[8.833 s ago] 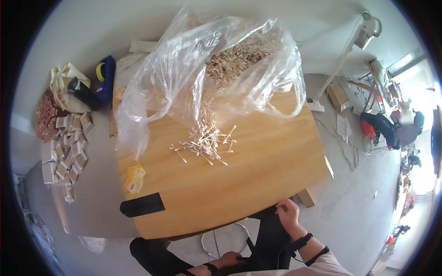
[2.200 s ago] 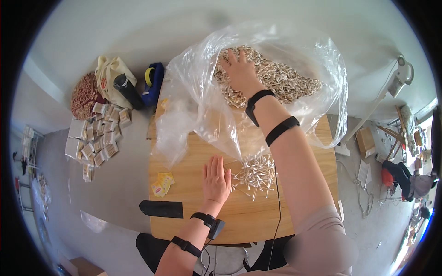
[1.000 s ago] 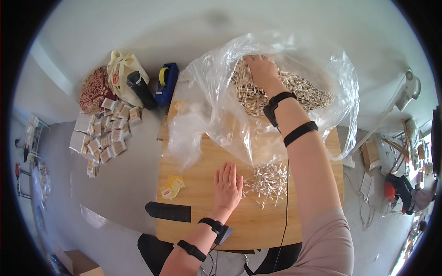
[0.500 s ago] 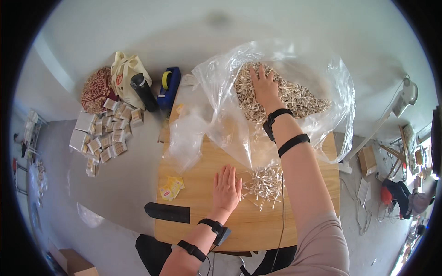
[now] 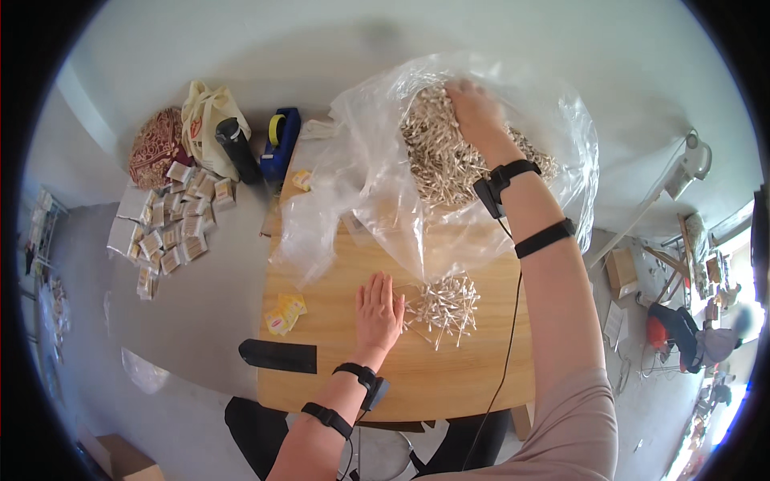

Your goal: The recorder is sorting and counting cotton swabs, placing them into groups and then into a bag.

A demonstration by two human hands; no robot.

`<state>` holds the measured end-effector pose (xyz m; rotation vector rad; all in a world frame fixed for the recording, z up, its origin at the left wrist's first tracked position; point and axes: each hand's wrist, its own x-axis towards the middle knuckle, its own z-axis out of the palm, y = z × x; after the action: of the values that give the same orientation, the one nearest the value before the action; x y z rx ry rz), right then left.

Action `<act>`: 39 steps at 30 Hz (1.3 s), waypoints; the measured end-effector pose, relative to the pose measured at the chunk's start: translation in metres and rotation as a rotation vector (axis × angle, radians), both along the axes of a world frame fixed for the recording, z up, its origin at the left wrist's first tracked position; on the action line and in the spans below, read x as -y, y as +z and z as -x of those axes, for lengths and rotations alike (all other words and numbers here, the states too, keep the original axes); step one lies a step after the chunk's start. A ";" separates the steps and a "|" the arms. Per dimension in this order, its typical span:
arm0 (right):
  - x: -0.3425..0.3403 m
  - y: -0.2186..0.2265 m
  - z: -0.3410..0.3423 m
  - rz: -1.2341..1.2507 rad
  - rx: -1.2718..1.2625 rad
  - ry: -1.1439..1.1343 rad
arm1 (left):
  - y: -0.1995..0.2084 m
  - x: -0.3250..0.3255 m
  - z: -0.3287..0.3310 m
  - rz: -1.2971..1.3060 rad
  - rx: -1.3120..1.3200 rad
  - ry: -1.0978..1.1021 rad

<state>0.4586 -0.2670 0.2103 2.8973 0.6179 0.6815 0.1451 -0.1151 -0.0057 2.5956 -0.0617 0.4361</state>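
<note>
White-tipped swabs (image 5: 437,148) are lying beside the right hand (image 5: 480,112), whose fingers are blurring; I can't tell whether they're gripping any. The clear bag (image 5: 373,132) is holding them at the bench's (image 5: 449,377) far edge. The left hand (image 5: 377,314) is resting flat, fingers released, beside a smaller pile (image 5: 447,305). Yellow packets (image 5: 285,313) are lying near the left edge.

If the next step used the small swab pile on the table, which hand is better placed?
Probably the left hand: it is open, right beside the small swab pile. The right hand, blurred, is farther off, at the larger heap in the clear bag.
</note>
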 end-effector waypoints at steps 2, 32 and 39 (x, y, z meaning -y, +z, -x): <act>-0.003 -0.006 0.011 0.036 -0.014 -0.009 | 0.000 -0.001 -0.002 -0.016 0.023 0.014; -0.009 -0.082 0.329 0.191 -0.275 0.165 | -0.045 -0.045 0.004 0.710 0.253 0.189; -0.036 -0.110 0.335 0.148 -0.336 0.187 | -0.032 -0.034 0.027 1.033 0.147 0.222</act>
<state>0.1240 -0.2314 0.1005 2.8565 0.9422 0.1508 0.1178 -0.0812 -0.0375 1.5539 0.3224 0.5476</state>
